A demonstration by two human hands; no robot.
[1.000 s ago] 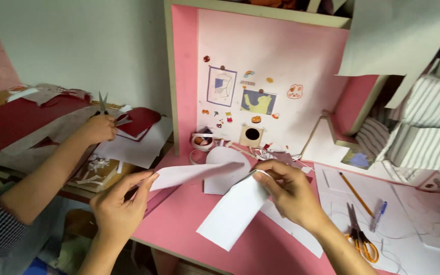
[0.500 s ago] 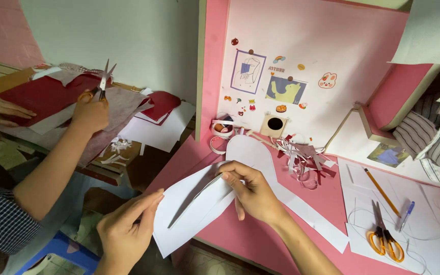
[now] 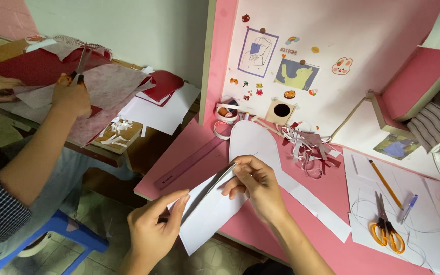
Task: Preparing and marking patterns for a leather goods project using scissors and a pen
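The person's left hand (image 3: 154, 229) and right hand (image 3: 258, 186) together hold a folded sheet of white paper (image 3: 207, 211) over the front edge of the pink desk (image 3: 281, 224). The left hand closes on the sheet's lower left part, thumb on top and fingers curled beneath, while the right hand pinches the upper end of the fold between thumb and fingertips, so both grips are shut on the paper. The sheet hangs partly past the desk edge, tilted from lower left to upper right. Just behind it, a long white paper cut-out with a rounded top (image 3: 276, 168) lies flat on the desk, running under the right hand. A pink ruler (image 3: 187, 165) lies near the left edge of the desk, and a heap of white and red paper scraps (image 3: 306, 145) sits beside the white back panel. Far right, orange-handled scissors (image 3: 385, 229), a yellow pencil (image 3: 385, 183) and a blue pen (image 3: 408, 208) rest on white sheets. At the neighbouring table another person's hand (image 3: 72, 97) holds scissors (image 3: 80, 63) upright over red paper (image 3: 36, 66).
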